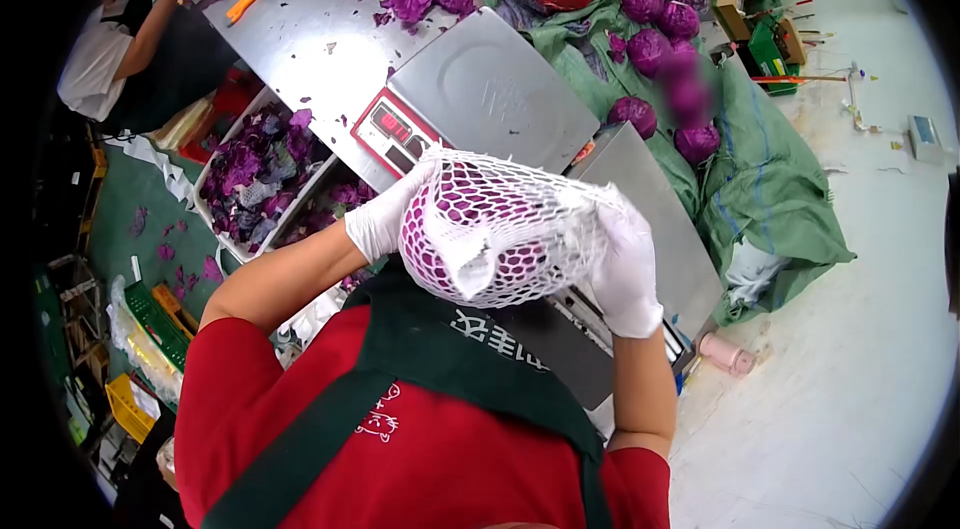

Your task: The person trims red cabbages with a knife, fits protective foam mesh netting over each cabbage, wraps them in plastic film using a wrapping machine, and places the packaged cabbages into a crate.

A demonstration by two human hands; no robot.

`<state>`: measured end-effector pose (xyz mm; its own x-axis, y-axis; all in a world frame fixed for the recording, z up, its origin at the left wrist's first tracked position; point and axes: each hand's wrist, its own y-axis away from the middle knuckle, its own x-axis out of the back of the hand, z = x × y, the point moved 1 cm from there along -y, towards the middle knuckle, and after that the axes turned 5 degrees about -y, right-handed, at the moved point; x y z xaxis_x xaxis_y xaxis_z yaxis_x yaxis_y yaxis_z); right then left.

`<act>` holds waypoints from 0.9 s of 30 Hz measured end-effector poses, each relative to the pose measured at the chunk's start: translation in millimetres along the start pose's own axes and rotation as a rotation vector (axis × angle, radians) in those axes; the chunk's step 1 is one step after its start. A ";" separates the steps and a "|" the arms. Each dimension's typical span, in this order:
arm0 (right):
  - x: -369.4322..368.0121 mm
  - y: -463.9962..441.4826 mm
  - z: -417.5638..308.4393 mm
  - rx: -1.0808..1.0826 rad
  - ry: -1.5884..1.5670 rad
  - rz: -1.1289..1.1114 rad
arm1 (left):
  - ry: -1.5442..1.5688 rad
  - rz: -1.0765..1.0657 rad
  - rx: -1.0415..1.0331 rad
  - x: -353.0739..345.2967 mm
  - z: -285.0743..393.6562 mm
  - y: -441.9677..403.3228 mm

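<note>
Cabbage point(520, 258) was judged netted, mesh point(565, 216) grasped by left hand point(385, 219) and right hand point(626, 267); other cabbages point(650, 51) were seen bare.

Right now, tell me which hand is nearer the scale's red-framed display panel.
Left. The left hand is just on the near side of the display panel; the right hand is farther off to the right, across the white mesh net.

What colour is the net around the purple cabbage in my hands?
White, in an open mesh; the net shows best in the head view.
</note>
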<state>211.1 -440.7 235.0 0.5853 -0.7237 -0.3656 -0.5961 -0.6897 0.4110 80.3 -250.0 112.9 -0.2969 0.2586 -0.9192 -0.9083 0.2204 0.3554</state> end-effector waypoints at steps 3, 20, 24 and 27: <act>-9.0 39.0 2.9 -0.298 -0.092 -0.192 | -0.052 0.001 -0.081 4.3 -11.6 14.8; 130.5 170.6 104.8 -0.019 -0.131 0.091 | -0.366 -0.143 -0.151 -106.8 -169.6 28.7; 131.9 222.7 116.2 -0.281 -0.676 -0.010 | -0.688 -0.010 -0.263 -136.2 -225.9 26.5; 160.2 230.4 152.3 -0.226 -0.785 -0.010 | -1.202 0.026 -0.550 -163.4 -242.6 35.6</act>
<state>83.8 -719.0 143.9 -0.0158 -0.5804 -0.8142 -0.4183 -0.7358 0.5326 25.0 -512.6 234.6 -0.1306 0.9874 -0.0895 -0.9913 -0.1316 -0.0059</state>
